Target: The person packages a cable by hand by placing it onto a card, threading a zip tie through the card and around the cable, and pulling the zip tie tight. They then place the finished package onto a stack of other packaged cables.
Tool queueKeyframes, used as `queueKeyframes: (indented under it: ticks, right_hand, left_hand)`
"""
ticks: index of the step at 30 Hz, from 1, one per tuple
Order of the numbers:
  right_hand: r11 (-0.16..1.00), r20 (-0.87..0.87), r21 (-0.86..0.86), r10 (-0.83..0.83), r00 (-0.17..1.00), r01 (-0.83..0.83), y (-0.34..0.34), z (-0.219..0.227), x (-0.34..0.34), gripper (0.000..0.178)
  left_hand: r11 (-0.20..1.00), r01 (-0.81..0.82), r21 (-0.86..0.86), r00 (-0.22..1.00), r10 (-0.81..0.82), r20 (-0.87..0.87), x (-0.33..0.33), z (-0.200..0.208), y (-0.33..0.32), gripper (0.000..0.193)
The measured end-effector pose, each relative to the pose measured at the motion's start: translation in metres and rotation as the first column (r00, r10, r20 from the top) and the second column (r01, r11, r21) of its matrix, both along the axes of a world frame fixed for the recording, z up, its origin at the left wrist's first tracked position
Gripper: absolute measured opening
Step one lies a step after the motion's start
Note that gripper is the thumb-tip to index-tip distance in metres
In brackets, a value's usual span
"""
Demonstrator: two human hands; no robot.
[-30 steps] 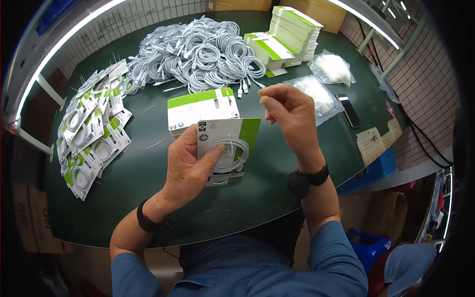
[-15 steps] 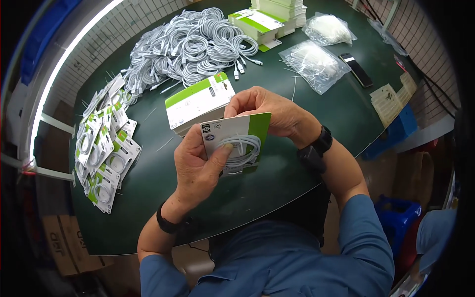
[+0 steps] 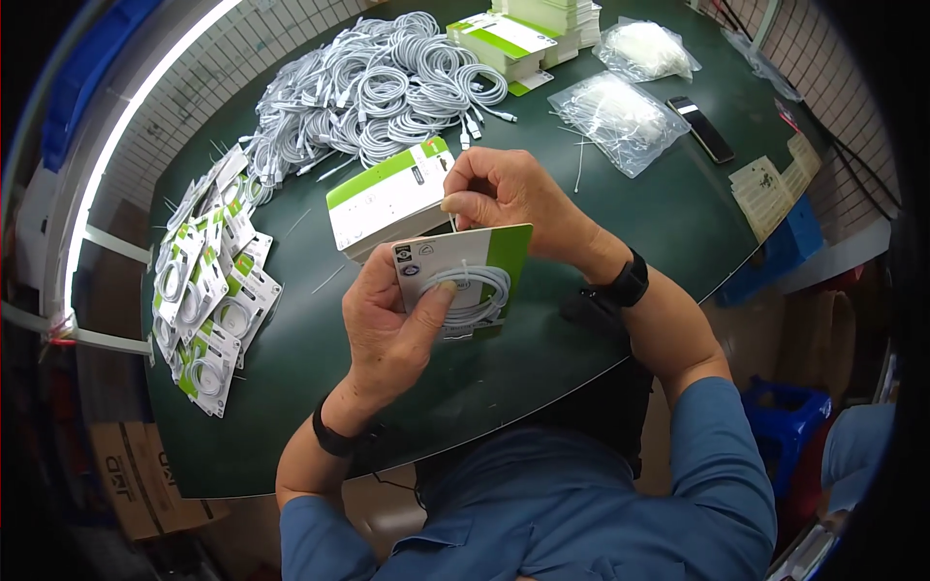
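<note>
My left hand (image 3: pixel 392 315) grips a white-and-green backing card (image 3: pixel 441 254) at its left side, thumb pressing a coiled white cable (image 3: pixel 484 290) against its face. A thin tie crosses the top of the coil. Behind the card's upper edge, my right hand (image 3: pixel 504 198) pinches the end of a thin white cable tie (image 3: pixel 453 223) between thumb and finger; the tie's lower part is hidden by the card. Just beyond lies a stack of similar cards (image 3: pixel 387 198) on the dark green table (image 3: pixel 320 407).
A heap of coiled cables (image 3: pixel 387 87) lies at the back. Finished-looking carded cables (image 3: pixel 208 300) pile up at the left. Bags of cable ties (image 3: pixel 620 121), a phone (image 3: pixel 702 131) and stacked cards (image 3: pixel 504 44) sit at the back right. A blue stool (image 3: pixel 790 412) stands right of the table.
My right hand has drawn up and slightly away from the card, pulling on the tie. The tie across the coil now lies closer around it. My left hand keeps its hold.
</note>
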State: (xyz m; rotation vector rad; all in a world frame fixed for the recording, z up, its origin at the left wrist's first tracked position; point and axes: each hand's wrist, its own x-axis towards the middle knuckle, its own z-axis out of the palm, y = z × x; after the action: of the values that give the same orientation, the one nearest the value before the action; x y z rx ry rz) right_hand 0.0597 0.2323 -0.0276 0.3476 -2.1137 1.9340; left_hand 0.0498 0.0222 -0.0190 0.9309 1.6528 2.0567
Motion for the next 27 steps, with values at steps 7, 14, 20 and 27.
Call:
queueKeyframes:
  ticks: [7, 14, 20, 27]
  right_hand:
    - [0.932, -0.292, 0.288, -0.135, 0.947, 0.222, -0.003, -0.010, -0.006, 0.012]
    - [0.866, -0.510, 0.326, -0.177, 0.842, 0.380, -0.002, -0.009, -0.008, 0.013]
    - [0.890, -0.074, -0.286, -0.390, 0.918, 0.355, 0.024, -0.012, -0.007, 0.014]
    - [0.998, 0.024, -0.042, -0.044, 0.999, 0.045, -0.012, -0.005, 0.001, 0.026]
  left_hand:
    - [0.994, -0.082, -0.069, 0.991, 0.074, -0.115, 0.000, 0.000, 0.004, 0.030]
    - [0.991, -0.106, -0.085, 0.990, 0.097, -0.102, -0.009, -0.007, 0.000, 0.028]
    - [0.986, -0.122, 0.117, 0.985, 0.106, 0.135, -0.020, -0.003, 0.007, 0.025]
    - [0.973, -0.198, 0.120, 0.974, 0.182, 0.134, -0.047, -0.006, 0.002, 0.028]
